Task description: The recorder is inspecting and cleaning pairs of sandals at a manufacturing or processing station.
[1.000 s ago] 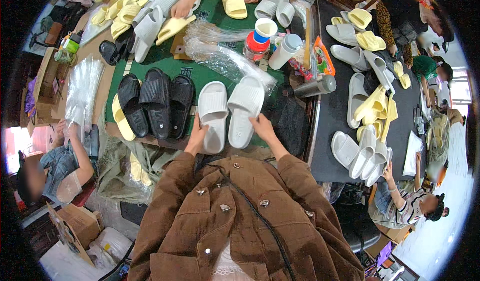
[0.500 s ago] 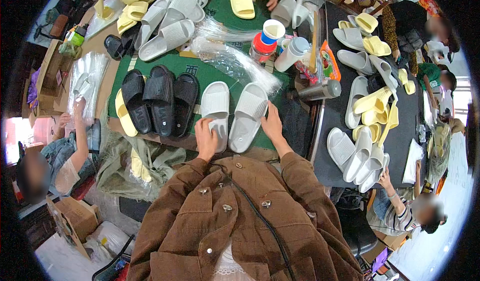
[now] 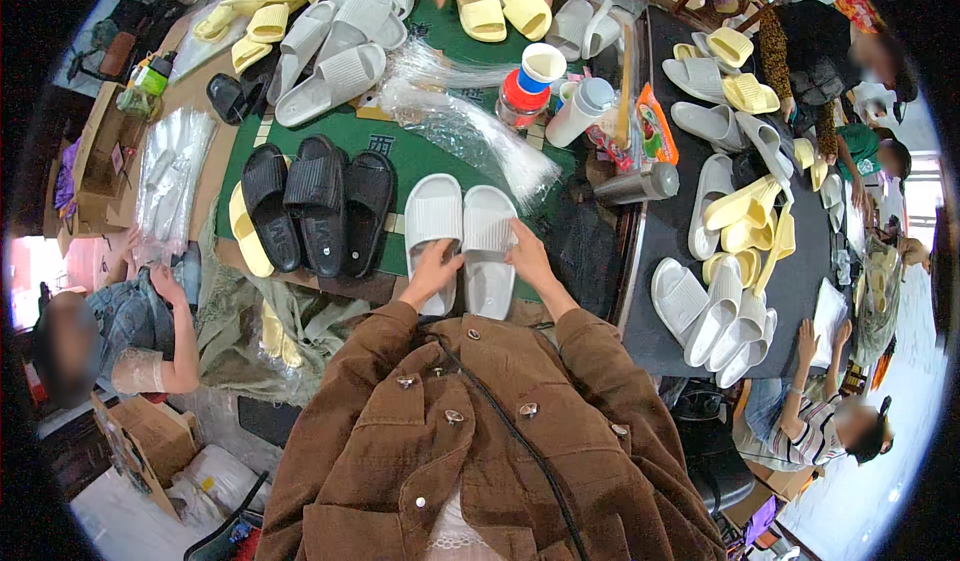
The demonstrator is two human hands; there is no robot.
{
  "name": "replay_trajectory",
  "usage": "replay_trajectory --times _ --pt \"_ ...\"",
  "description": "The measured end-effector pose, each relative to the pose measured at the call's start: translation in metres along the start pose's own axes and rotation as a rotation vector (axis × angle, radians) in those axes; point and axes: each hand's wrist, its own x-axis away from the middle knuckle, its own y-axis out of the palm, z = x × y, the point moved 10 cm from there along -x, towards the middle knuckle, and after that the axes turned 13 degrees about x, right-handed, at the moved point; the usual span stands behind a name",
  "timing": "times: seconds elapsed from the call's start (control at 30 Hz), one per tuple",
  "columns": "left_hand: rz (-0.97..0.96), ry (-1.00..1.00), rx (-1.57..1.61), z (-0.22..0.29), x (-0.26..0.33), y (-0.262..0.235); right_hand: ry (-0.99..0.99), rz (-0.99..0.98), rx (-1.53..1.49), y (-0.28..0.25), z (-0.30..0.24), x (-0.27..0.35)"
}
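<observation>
Two light grey slide sandals stand side by side at the table's near edge, toes away from me. My left hand (image 3: 432, 273) grips the left grey slide (image 3: 434, 207), its fingers over the footbed just behind the strap. The right grey slide (image 3: 488, 223) is held by my right hand (image 3: 530, 257) at its outer edge, with the fingertips by the strap. Their inner sides touch or nearly touch. Left of them lie several black slides (image 3: 316, 201), partly covering a yellow slide (image 3: 246, 229).
Clear plastic bags (image 3: 470, 121) spread beyond the slides. Cups, a white bottle (image 3: 582, 111) and a steel flask (image 3: 640, 185) stand to the right. Grey slides (image 3: 335, 86) pile at the far left. A dark table (image 3: 640, 346) at right bears more slides; co-workers sit around.
The right grey slide has moved left against the other one, and both have come slightly nearer me. Across the table, a co-worker's hands now flank a pair of yellow slides.
</observation>
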Motion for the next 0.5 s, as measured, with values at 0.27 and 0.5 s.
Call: replay_trajectory --times 0.27,0.5 --pt "-0.040 0.244 -0.028 0.016 0.014 0.022 -0.047 -0.139 -0.329 0.001 -0.037 0.024" --pt "-0.024 0.285 0.011 0.020 0.018 0.015 -0.001 -0.016 -0.489 -0.040 -0.038 0.010"
